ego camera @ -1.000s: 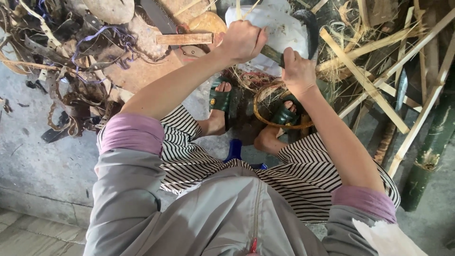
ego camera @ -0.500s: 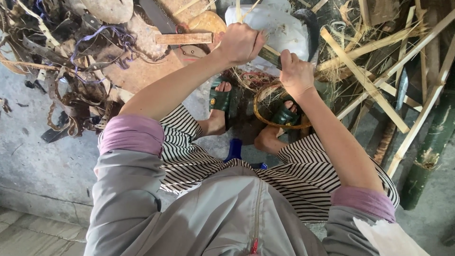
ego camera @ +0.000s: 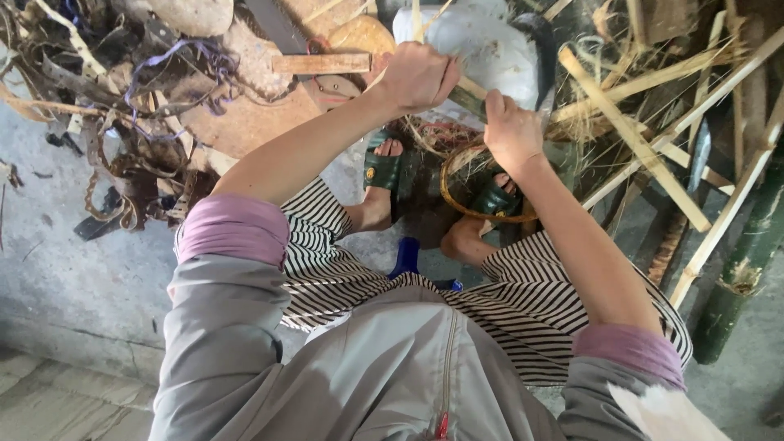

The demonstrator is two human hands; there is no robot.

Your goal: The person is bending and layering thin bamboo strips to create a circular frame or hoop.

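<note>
— Where is the work piece?

— My left hand [ego camera: 418, 75] is fisted around a thin bamboo strip [ego camera: 416, 16]; my right hand [ego camera: 510, 131] is clamped on a green bamboo piece [ego camera: 468, 98], above the woven hoop [ego camera: 457, 200] at my feet.

— Handling characteristics?

— Judged light, stiff lengthwise, springy, with sharp splintery edges. Grip the flat faces near the split.

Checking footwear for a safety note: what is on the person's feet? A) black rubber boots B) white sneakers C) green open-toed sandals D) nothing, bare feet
C: green open-toed sandals show on both feet, toes visible, below the left hand and right hand, which grip a bamboo piece.
</note>
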